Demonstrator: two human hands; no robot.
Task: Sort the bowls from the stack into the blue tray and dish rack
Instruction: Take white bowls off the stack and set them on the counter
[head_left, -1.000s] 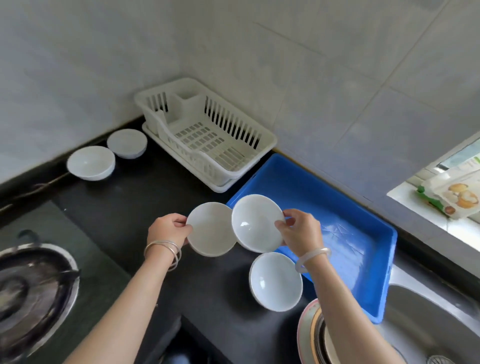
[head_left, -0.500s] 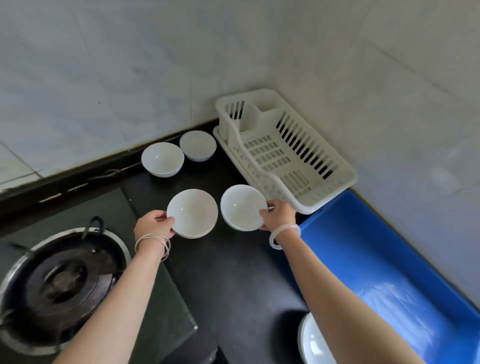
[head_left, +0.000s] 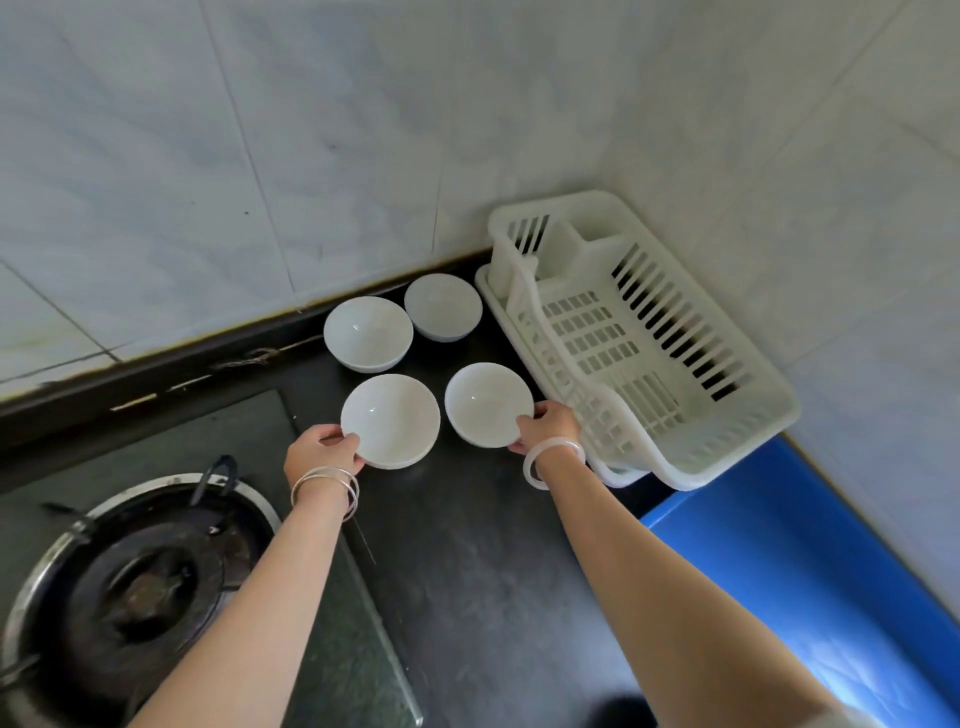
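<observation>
My left hand (head_left: 321, 450) grips the near rim of a white bowl (head_left: 390, 420) low over the black counter. My right hand (head_left: 546, 426) grips the rim of a second white bowl (head_left: 487, 404) just right of it, close to the white dish rack (head_left: 691, 457). Two more white bowls, one (head_left: 368, 332) and another (head_left: 442, 306), sit upright by the wall behind them. The rack holds nothing. Part of the blue tray (head_left: 810, 561) shows at the lower right, beyond my right forearm.
A gas burner (head_left: 140, 577) with its metal ring lies at the lower left on a glass hob (head_left: 343, 613). White tiled walls meet in the corner behind the rack. The black counter (head_left: 467, 571) runs between my forearms.
Both hands have carried their bowls left and away from the blue tray, down beside the two bowls at the wall. The third bowl near the sink has left the view.
</observation>
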